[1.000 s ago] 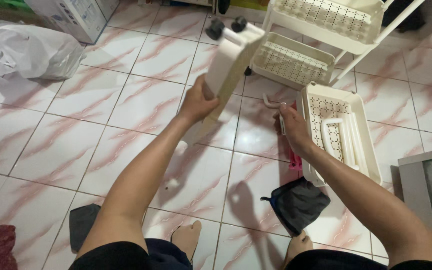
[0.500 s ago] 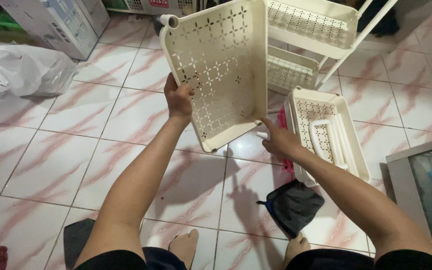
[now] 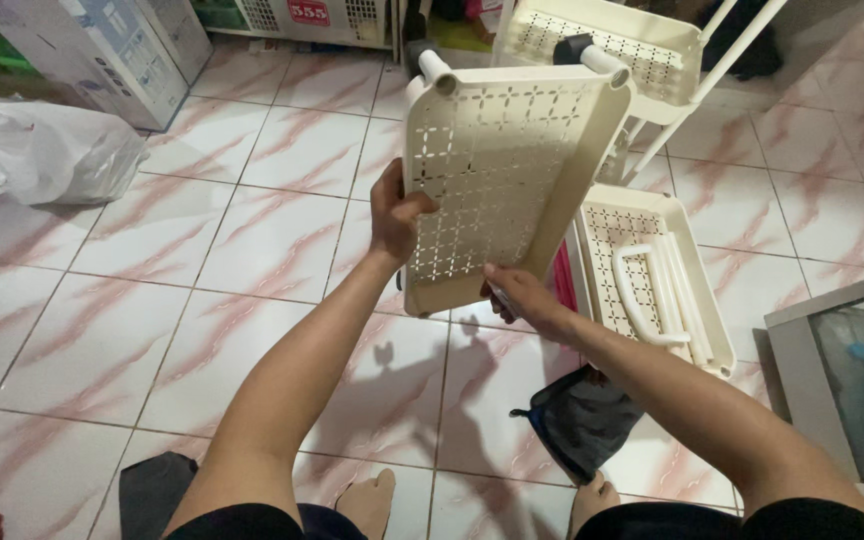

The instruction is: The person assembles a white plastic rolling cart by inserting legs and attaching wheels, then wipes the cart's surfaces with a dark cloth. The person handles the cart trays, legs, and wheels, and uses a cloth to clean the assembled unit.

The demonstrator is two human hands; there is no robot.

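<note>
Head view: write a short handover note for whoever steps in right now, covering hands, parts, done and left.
Left hand grips the left edge of the cream perforated plastic tray, held up off the pink-veined tiled floor.
Right hand holds its bottom edge.
Done: two stubby posts at the tray's top corners.
Left: a second cream tray on the floor, holding a white handle and tubes, beside the white shelf frame.

Cardboard box point(image 3: 92, 50) at ten o'clock on the floor, white and pale blue, printed panels. Red rectangular label point(image 3: 309, 12) on the white basket at twelve. Grey-framed screen point(image 3: 852, 380), dark glass, at four o'clock.
</note>
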